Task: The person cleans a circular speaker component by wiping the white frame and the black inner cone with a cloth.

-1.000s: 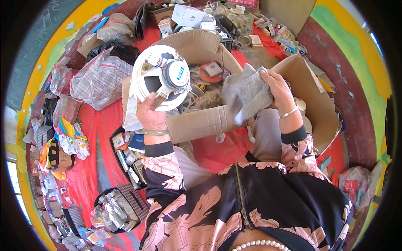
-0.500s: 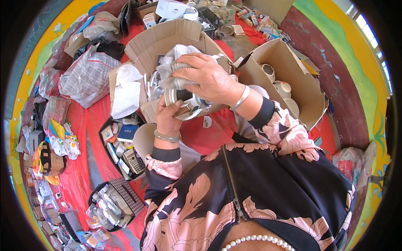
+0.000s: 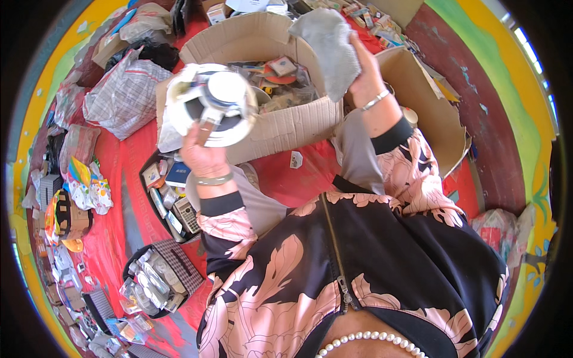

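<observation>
White, round speaker-like disc [image 3: 227, 89] held at lower edge by left hand [image 3: 203, 153]; I see grey cloth [image 3: 329, 52] gripped in right hand [image 3: 367, 76], well apart rightward across open carton [image 3: 292, 128].

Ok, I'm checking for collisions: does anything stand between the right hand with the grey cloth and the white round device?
Nothing visible does. The right hand holds the grey cloth apart from the white round device in the left hand; the gap between looks like open air, with the cardboard box seemingly below.
</observation>
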### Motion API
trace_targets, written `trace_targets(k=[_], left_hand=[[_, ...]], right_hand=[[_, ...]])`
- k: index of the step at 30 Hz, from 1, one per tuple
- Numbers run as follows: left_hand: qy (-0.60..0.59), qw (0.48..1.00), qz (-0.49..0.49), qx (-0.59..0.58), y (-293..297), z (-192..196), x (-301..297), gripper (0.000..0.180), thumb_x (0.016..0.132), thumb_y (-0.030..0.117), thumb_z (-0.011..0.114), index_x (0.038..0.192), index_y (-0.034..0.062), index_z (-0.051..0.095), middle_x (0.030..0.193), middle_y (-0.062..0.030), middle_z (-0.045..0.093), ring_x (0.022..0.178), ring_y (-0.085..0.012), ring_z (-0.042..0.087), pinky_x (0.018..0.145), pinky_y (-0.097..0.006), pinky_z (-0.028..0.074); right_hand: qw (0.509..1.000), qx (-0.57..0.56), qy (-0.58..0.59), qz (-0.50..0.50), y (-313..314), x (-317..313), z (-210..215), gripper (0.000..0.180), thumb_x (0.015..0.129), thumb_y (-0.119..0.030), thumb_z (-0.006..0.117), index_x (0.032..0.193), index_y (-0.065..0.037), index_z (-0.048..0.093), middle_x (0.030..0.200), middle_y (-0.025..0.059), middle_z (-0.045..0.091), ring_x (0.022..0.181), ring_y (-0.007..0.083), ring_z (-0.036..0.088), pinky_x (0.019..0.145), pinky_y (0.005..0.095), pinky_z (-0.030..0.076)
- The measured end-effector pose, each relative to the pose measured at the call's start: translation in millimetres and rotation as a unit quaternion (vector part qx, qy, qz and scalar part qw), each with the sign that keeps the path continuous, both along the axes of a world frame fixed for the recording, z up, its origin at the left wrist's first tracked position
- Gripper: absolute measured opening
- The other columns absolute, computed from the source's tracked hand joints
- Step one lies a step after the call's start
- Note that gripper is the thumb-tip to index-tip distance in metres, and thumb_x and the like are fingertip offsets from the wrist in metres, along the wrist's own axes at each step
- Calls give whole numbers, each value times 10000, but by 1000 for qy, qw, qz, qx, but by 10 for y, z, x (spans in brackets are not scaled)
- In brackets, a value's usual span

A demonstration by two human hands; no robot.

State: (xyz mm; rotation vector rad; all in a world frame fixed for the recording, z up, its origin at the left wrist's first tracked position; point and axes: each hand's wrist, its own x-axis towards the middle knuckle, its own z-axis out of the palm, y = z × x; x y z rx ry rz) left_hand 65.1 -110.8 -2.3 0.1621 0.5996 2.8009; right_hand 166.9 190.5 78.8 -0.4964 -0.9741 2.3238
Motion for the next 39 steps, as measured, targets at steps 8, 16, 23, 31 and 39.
trace_targets(k=[8,16,23,31,39], left_hand=[[-6,991,113,73,-356,124,-199,426,864,152,439,1235,-57,443,1256,-194,491,1192,-333,438,1048,-497,279],[20,964,248,97,-959,154,-78,459,820,114,498,1230,-80,434,1254,-203,483,1180,-340,450,1017,-530,309],[2,951,306,52,-1165,207,-30,537,791,150,546,1282,-20,413,1286,-156,478,1203,-328,428,1044,-511,277],[55,923,328,-194,-1055,51,-84,448,828,163,497,1227,-40,473,1228,-169,523,1158,-307,477,1011,-501,326],[20,980,182,83,-1050,-50,-239,519,781,151,484,1276,3,435,1239,-158,519,1162,-328,476,1007,-525,317]], right_hand=[[986,-30,-163,-27,-79,-67,-1071,329,917,-335,463,1100,-75,549,1076,76,597,959,232,577,786,464,479],[893,85,-433,90,-66,579,-1655,239,803,-180,569,997,-42,554,747,25,490,622,138,471,542,277,397],[806,502,-233,210,-734,-532,-912,383,833,-171,561,1185,-25,532,948,27,570,841,130,527,715,243,423],[833,346,-269,338,-1285,-2979,-1438,359,796,-285,639,1068,-64,565,1074,54,543,944,191,513,708,328,448],[850,265,-306,337,-1536,-4001,-2293,347,768,-258,684,990,-12,582,884,116,598,788,223,570,609,339,477]])
